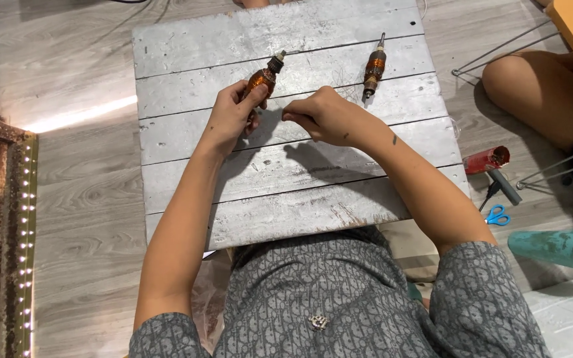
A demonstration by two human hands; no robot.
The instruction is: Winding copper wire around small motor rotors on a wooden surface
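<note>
The left hand [233, 114] grips a small amber bottle [263, 76] near the far left edge of the grey plank board [286, 199]. The right hand [323, 116] is pinched closed on something thin; what it is I cannot tell. A second wrapped bottle [375, 66] lies finished, I judge, near the far right edge. The near planks have free room.

Both forearms reached forward from the body, bare below short grey sleeves, elbows bent and spread. Left hand [232, 118] sat toward the far left part of the board, fingers curled closed, thumb up against the fingertips. Right hand [319, 116] lay just beside it, near the board's middle, knuckles up, thumb and forefinger pinched together pointing left.
</note>
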